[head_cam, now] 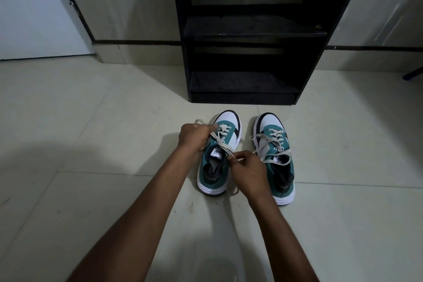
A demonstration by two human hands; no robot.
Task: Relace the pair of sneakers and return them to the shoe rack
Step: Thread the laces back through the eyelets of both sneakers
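Two teal, white and black sneakers stand side by side on the floor, toes toward the rack. Over the left sneaker [225, 126], my left hand [193, 136] is closed on one end of its beige lace [220, 142] at the shoe's left side. My right hand [248, 170] pinches the other end of that lace just right of the tongue. The lace runs taut between both hands across the eyelets. On the right sneaker [273, 128] the lace [272, 144] is threaded and lies in loose loops.
A black shoe rack [245, 89] with two shelves stands against the wall just beyond the sneakers. Pale floor tiles [91, 144] spread all around. A white door [29, 7] is at the far left, a blue object [413, 74] at the right edge.
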